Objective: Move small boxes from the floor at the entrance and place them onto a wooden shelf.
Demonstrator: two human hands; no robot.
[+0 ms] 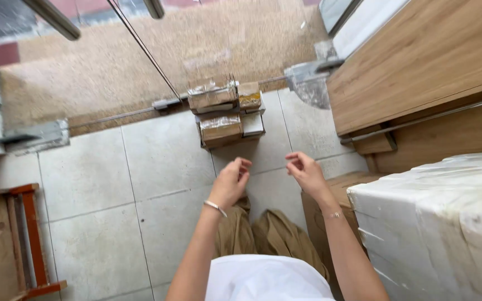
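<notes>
My left hand [231, 180] and my right hand [306, 170] are raised in front of me above the tiled floor, fingers loosely curled and apart, holding nothing. Each wrist carries a thin bracelet. Ahead of them on the floor, by the glass door's threshold, sits a small stack of brown cardboard parcels [227, 111] wrapped in clear tape. The hands are apart from the parcels, some way short of them.
A large white wrapped block [442, 223] stands at the right, with a brown cardboard box [336, 187] beside it. A wooden counter [419, 61] fills the upper right. At the lower left is a wooden stool [12, 239]. A brown doormat [140, 61] lies beyond the glass door.
</notes>
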